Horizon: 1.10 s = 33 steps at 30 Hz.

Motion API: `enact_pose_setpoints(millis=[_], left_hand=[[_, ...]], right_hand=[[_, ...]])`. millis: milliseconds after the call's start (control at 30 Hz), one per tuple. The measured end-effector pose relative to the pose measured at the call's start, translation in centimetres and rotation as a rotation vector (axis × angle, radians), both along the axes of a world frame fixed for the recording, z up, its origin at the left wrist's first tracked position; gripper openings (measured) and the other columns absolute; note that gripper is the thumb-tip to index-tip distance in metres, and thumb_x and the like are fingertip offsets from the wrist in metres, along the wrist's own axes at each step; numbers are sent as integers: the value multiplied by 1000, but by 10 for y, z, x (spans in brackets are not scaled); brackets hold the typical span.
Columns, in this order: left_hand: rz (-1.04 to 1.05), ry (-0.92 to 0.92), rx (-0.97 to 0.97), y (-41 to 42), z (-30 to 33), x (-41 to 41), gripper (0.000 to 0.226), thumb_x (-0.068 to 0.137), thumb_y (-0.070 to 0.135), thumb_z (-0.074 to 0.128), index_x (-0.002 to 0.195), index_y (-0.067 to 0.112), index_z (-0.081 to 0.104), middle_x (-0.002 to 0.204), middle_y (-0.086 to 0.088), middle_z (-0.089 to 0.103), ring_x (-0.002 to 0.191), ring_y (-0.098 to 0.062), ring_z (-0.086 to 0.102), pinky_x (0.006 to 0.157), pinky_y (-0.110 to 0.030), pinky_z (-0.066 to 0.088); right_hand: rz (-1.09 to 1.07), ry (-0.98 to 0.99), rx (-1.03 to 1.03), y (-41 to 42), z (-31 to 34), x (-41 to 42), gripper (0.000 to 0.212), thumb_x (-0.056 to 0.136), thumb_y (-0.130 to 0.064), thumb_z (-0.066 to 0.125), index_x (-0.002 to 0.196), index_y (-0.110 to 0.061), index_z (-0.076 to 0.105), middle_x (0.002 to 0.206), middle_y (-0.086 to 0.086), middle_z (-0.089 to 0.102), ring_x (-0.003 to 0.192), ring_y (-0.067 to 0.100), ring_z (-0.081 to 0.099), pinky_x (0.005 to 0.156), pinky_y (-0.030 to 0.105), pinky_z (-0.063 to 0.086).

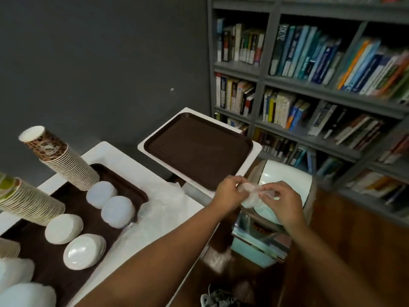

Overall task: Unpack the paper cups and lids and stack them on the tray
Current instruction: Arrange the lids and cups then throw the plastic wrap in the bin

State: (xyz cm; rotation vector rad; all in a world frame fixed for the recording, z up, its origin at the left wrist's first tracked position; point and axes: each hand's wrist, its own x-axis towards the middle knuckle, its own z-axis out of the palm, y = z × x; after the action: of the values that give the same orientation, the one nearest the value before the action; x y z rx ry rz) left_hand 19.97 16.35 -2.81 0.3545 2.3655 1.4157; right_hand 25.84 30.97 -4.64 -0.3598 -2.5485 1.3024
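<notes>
A brown tray [124,187] on the white table at left carries two tall stacks of paper cups [66,165] [28,202], both upside down, and several short stacks of white lids [117,211]. My left hand [230,191] and my right hand [281,198] both pinch a crumpled clear plastic wrapper [252,193], held above a pale swing-lid bin [285,180]. More clear wrapping [168,200] lies on the table beside the tray.
A second brown tray [199,147] sits on a smaller white table behind my hands. A grey bookshelf [332,85] full of books fills the right side. Wooden floor and a shoe [219,298] show below. A dark wall stands behind the tables.
</notes>
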Motion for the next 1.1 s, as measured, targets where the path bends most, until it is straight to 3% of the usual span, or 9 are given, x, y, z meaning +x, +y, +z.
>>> enact_pose_setpoints(millis=[133,267,333,400,533,733,933,1033,1100], left_hand=[[-103,137,-156,25,-16,8,36,84,4,64,119,9,59,120,-8,53,101,-19,55,82,-12,37],[-196,144,-228,39,-39,18,32,85,0,60,115,9,57,116,-11,56,96,-21,58,86,-28,47],[-267,133,-293,44,-45,19,30,86,-1,57,115,6,59,115,-14,59,102,-26,58,88,-31,46],[-330,94,-356,51,-50,21,33,87,0,56,119,5,59,118,-16,60,105,-29,58,93,-34,46],[-439,52,-429,59,-57,25,36,88,0,54,124,3,58,117,-20,62,107,-34,59,94,-40,46],[-462,36,-440,59,-65,24,40,90,2,54,130,2,53,128,-19,57,117,-32,53,99,-34,40],[-364,2,-339,47,-66,24,37,88,0,54,124,6,58,120,-15,63,110,-28,59,96,-34,46],[-231,60,-332,28,-63,21,28,90,5,53,117,9,61,113,-9,65,102,-21,60,84,-24,45],[-155,118,-309,11,-58,19,23,91,9,54,113,10,62,109,-6,65,99,-18,60,84,-24,46]], right_hand=[[-109,-87,98,28,-29,7,12,76,2,71,81,-9,72,85,0,60,74,12,54,64,7,34],[-91,-143,208,40,-51,12,10,77,-3,59,75,-4,69,80,4,52,71,21,51,61,17,27],[-59,-119,268,42,-61,11,29,71,-19,42,69,-4,67,73,10,56,66,19,49,58,16,22],[-52,-129,298,47,-72,7,37,66,-22,35,65,-4,67,70,15,60,62,25,55,58,19,22],[-33,-366,251,48,-79,0,15,81,0,57,82,0,71,91,19,67,88,34,63,75,23,32],[128,-629,382,46,-83,-6,27,96,-16,46,112,-12,67,109,10,69,101,24,63,83,28,44],[23,-339,228,35,-74,-4,17,88,-8,58,97,-9,72,99,10,71,90,26,64,79,29,46],[45,-252,189,20,-64,-9,12,88,-8,60,92,-8,72,91,8,71,76,21,61,71,23,42],[71,-203,199,6,-56,-15,14,90,-13,60,96,-7,71,93,7,70,78,18,60,73,22,41]])
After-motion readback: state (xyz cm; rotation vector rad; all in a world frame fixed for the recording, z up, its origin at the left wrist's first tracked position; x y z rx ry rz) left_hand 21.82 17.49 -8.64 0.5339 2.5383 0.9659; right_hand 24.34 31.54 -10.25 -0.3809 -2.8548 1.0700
